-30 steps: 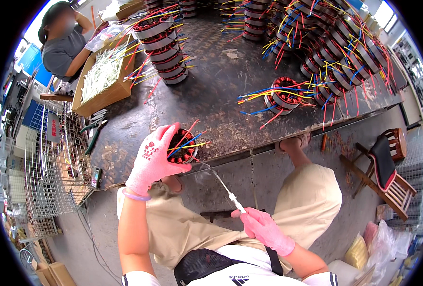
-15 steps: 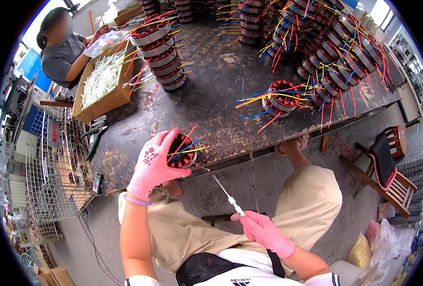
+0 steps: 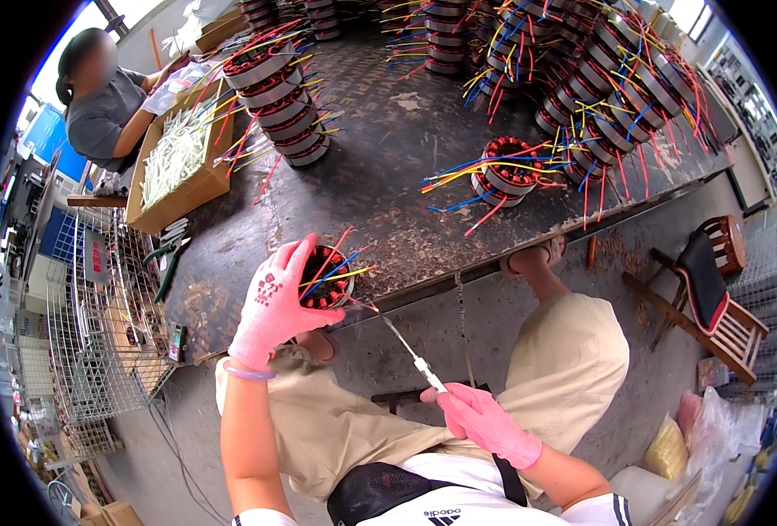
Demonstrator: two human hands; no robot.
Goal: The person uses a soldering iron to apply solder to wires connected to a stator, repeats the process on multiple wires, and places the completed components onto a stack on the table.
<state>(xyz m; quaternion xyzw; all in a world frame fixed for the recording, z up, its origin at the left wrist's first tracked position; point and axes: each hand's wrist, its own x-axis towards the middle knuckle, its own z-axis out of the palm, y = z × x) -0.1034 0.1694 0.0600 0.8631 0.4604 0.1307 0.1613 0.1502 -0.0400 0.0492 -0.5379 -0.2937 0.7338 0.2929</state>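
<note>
My left hand (image 3: 276,302), in a pink glove, grips a motor stator (image 3: 320,279) at the near edge of the dark table. The stator is a ring of dark red windings with red, blue and yellow leads sticking out. From its right side a thin, pale strand (image 3: 397,333) runs taut down to a white tube-like piece (image 3: 427,372). My right hand (image 3: 492,425), also in a pink glove, is closed on the lower end of that white piece, over my lap. Its fingers hide the end.
Stacked stators (image 3: 285,110) stand at the left, more at the back and right; a single stator (image 3: 504,175) sits apart. A cardboard box (image 3: 182,195) holds white tubes. Green-handled pliers (image 3: 169,267) lie nearby. Across the table works a person (image 3: 108,105). A wooden chair (image 3: 708,289) stands right.
The whole view has shifted slightly. Both hands keep their holds on the stator and the white piece, and the strand between them stays stretched.
</note>
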